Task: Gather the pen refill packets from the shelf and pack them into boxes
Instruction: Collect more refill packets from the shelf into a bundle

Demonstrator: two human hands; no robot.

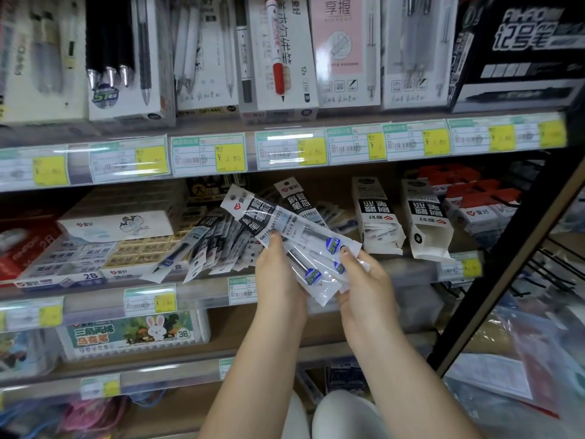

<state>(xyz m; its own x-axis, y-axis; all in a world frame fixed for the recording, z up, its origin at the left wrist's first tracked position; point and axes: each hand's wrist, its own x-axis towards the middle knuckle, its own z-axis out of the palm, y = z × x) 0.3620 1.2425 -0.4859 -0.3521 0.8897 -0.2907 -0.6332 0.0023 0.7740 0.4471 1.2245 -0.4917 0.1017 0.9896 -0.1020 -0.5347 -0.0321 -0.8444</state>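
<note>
A fanned bundle of clear pen refill packets [294,229] with black and white headers is held in front of the middle shelf. My left hand [278,280] grips the bundle from below left, thumb on top. From the right, my right hand [364,280] holds the packets' lower ends, thumb pressed near the blue stickers. More loose refill packets [205,248] lie in a heap on the shelf behind my hands. Two open white refill boxes [376,217] [427,223] stand on the shelf to the right.
Boxes of erasers and pencils [95,248] fill the shelf's left part. Pen boxes [278,58] line the shelf above, price tags [231,153] along its edge. A marker set [136,334] sits below. A black rack post [522,248] slants at right.
</note>
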